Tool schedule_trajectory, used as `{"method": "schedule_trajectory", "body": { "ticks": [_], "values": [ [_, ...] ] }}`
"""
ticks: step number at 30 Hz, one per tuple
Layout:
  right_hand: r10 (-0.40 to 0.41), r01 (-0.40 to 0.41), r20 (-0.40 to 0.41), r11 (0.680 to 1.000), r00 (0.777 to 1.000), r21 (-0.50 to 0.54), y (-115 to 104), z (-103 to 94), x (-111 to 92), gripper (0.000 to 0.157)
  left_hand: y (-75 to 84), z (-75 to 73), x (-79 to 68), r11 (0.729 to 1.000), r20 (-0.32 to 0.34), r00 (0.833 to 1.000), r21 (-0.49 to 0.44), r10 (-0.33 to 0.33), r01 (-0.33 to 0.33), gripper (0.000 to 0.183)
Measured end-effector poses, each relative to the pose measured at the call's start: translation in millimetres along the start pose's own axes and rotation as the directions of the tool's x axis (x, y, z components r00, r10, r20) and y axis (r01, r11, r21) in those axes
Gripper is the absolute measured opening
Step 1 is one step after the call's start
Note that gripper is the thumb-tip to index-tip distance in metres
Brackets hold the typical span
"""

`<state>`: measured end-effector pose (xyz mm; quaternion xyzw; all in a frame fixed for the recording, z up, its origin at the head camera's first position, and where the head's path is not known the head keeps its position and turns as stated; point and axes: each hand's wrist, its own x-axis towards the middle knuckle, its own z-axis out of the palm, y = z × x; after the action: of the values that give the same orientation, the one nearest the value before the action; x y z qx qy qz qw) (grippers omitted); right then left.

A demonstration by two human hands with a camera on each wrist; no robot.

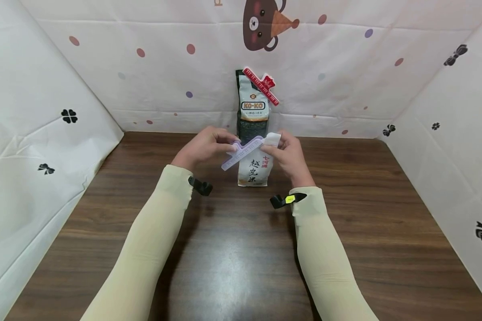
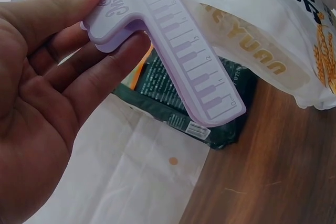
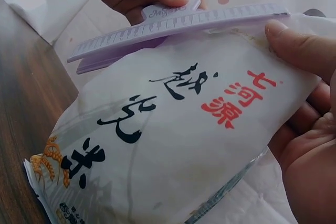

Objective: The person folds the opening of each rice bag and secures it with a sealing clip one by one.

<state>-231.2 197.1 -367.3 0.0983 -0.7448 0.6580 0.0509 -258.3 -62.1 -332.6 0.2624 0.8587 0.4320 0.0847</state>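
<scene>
A white rice bag (image 3: 173, 124) with black and red characters stands on the table, its upper corner pinched between the thumb and fingers of my right hand (image 1: 288, 156). My left hand (image 1: 205, 145) squeezes the handle of a lilac bag clip (image 2: 194, 56) printed with piano keys. In the right wrist view the clip's two bars are apart at the lower end, and the clip lies slanted across the top of the bag. Behind stands a dark green and white KO-KO bag (image 1: 254, 107), with a red clip (image 1: 261, 86) set diagonally on its top corner.
The brown wooden table (image 1: 345, 232) stretches out around the bags. A white cloth backdrop (image 1: 164, 80) with dots and a printed bear rises right behind the green bag, and similar cloth hangs on both sides.
</scene>
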Motion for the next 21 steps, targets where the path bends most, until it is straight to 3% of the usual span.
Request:
{"method": "schedule_trajectory", "body": {
  "ticks": [13, 21],
  "values": [
    [-0.033, 0.033, 0.036, 0.999, 0.999, 0.017, 6, -4.5, 3, 0.025, 11.8, 1.0, 6.3, 0.999, 0.023, 0.999, 0.023, 0.038, -0.038, 0.023],
    [-0.059, 0.057, 0.065, 0.998, 0.996, 0.026, 6, -5.1, 3, 0.027, 14.6, 2.1, 8.5, 1.0, 0.017, 1.0, -0.004, 0.016, -0.016, 0.023]
  ]
}}
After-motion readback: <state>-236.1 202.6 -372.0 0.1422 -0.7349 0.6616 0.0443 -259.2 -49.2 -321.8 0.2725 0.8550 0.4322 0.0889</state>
